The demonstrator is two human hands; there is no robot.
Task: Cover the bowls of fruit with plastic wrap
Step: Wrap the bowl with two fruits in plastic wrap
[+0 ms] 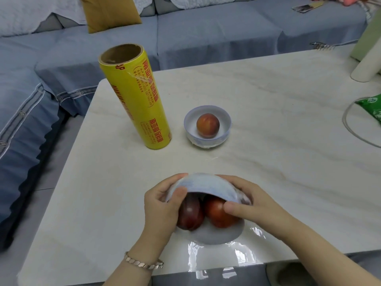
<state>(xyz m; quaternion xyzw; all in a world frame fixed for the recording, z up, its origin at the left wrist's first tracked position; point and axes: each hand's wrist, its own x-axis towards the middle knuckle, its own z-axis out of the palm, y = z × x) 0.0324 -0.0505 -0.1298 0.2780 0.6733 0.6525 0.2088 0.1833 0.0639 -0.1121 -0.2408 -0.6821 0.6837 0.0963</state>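
Both hands clasp the near bowl point(203, 187) at six o'clock on the pale marble-look surface point(288, 124), tipped so its mouth faces the wearer; the left hand point(161, 205) wraps its left rim with the thumb over the edge, while the right hand point(246, 200) closes on the right rim, thumb pressed against one of two dark red fruits point(218, 212); this tilt, it seems, lets film be tucked under the base; glossy plastic wrap point(208, 259) lies beneath, toward the surface's near edge; a second bowl point(207, 129) with a single peach-coloured fruit point(207, 125) sits at twelve o'clock, apparently already wrapped; at eleven o'clock stands the yellow roll point(135, 96), upright within reach, printed in red Chinese characters too small to read, with "AP" near its top.
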